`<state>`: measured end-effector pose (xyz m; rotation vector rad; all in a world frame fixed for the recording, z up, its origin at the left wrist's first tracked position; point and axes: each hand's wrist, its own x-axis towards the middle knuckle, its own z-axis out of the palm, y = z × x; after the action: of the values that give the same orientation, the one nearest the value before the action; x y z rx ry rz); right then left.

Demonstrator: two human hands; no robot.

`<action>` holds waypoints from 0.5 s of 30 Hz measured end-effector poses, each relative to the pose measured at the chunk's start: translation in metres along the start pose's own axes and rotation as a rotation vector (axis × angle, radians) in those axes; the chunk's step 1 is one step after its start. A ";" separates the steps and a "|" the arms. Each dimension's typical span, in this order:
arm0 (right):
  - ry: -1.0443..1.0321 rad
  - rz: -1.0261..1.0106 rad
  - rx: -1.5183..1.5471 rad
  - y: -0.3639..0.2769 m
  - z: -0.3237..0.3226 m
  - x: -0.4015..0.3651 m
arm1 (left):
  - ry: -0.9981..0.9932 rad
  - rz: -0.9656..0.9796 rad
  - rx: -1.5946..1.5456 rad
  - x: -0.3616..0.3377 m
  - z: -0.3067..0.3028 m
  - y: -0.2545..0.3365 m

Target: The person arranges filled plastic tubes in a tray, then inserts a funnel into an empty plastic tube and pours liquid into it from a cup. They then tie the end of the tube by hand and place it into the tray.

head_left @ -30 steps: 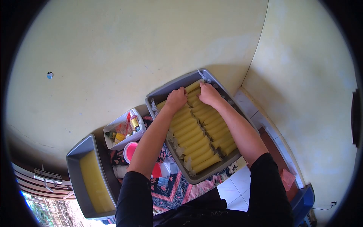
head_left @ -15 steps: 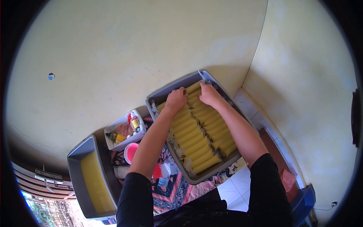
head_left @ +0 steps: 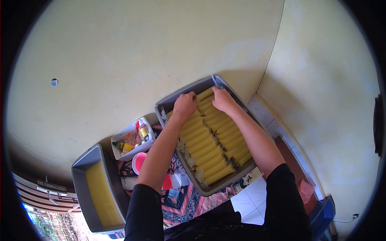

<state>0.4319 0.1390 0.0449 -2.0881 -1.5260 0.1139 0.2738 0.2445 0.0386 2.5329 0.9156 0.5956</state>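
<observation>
Fingers (head_left: 188, 96) of the left hand (head_left: 185, 105) are bent down over the near-left end of the farthest roll (head_left: 205, 94), and the fingers (head_left: 217, 92) of the right hand (head_left: 222, 100) curl over its other end; both hands press on it, knuckles up, but whether they pinch it or only push on it cannot be told. Far left, a small blue spot (head_left: 53, 82) marks the pale yellow wall. Below it sits a second grey tray (head_left: 80, 168) holding a flat yellow layer (head_left: 100, 188). Just beside that stands a white tub (head_left: 120, 154) of small bottles (head_left: 142, 129) with red caps and yellow labels; the print on them is too small to read. A pink bowl (head_left: 138, 160) lies near the tub, on a patterned cloth (head_left: 189, 203) of red, blue and white. To the right, the grey tray (head_left: 171, 101) rests partly on that cloth and is packed with two rows of yellow rolls (head_left: 205, 148) in clear wrap, lying side by side from the near edge up to the hands at the far end. Black sleeves cover both upper arms. At the far right, on white floor tiles, stands a blue container (head_left: 325, 211).
</observation>
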 end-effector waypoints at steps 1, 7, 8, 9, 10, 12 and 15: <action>0.003 -0.002 -0.001 0.000 -0.001 0.000 | 0.003 0.002 0.001 -0.002 -0.004 0.004; -0.031 0.051 -0.040 0.000 -0.006 -0.001 | -0.025 -0.018 0.070 -0.005 -0.012 0.015; -0.020 0.017 -0.016 0.002 -0.005 0.000 | 0.011 0.002 0.043 -0.004 -0.013 0.015; -0.008 -0.023 0.007 0.000 -0.007 0.001 | 0.052 0.021 0.018 -0.004 -0.018 0.017; -0.005 -0.029 0.006 -0.003 -0.010 0.001 | 0.058 0.021 0.019 -0.005 -0.024 0.019; 0.044 -0.058 -0.026 -0.010 -0.016 -0.004 | 0.085 0.037 -0.016 -0.014 -0.038 0.026; -0.014 -0.090 -0.029 -0.028 -0.028 -0.011 | 0.083 0.022 -0.102 -0.038 -0.066 0.044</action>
<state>0.4150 0.1244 0.0793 -2.0410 -1.6366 0.0744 0.2367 0.2011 0.1052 2.4466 0.8632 0.7397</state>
